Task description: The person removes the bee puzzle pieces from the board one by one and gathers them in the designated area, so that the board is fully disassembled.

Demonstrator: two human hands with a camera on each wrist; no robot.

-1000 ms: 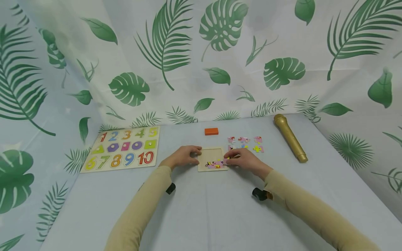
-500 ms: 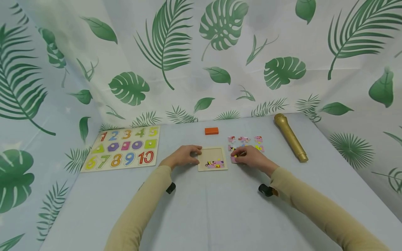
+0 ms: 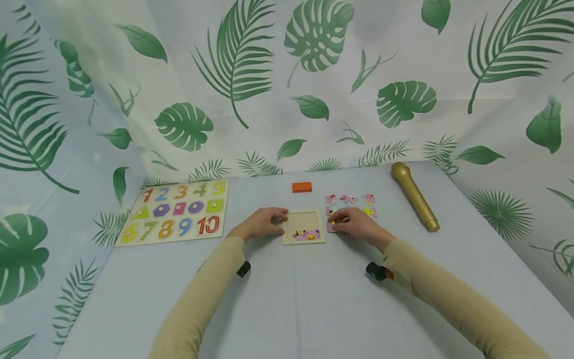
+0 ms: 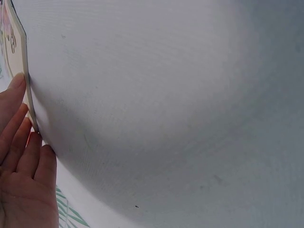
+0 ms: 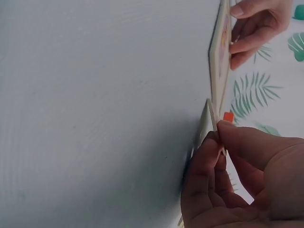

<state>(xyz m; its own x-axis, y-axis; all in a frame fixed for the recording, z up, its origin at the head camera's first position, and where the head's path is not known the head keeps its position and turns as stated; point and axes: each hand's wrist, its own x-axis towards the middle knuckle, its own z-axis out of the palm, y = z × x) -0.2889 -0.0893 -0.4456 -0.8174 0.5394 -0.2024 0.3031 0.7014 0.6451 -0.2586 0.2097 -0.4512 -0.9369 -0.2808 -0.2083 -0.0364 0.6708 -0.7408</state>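
My left hand (image 3: 261, 223) rests at the left side of a small square wooden puzzle tray (image 3: 291, 218). Its thumb and fingertips touch the tray's edge, set apart from each other. Joined pink and yellow jigsaw pieces (image 3: 307, 234) lie along the tray's lower part. Just right of the tray, my right hand (image 3: 357, 224) pinches a pink jigsaw piece (image 3: 331, 227) between thumb and fingers. The right wrist view shows this jigsaw piece (image 5: 212, 114) edge-on and tilted, close to the tray's corner. My right hand partly hides the loose pieces behind it.
Several loose jigsaw pieces (image 3: 348, 199) lie in rows right of the tray. Behind it sits an orange block (image 3: 302, 187). A number and shape board (image 3: 172, 212) lies at the left, and a gold toy microphone (image 3: 414, 197) at the right. Leaf-printed cloth (image 3: 269, 99) stands behind.
My right hand has drawn the pink jigsaw piece away from the tray's right edge to the right, then shifted slightly back left. The left hand and the tray have kept their place.
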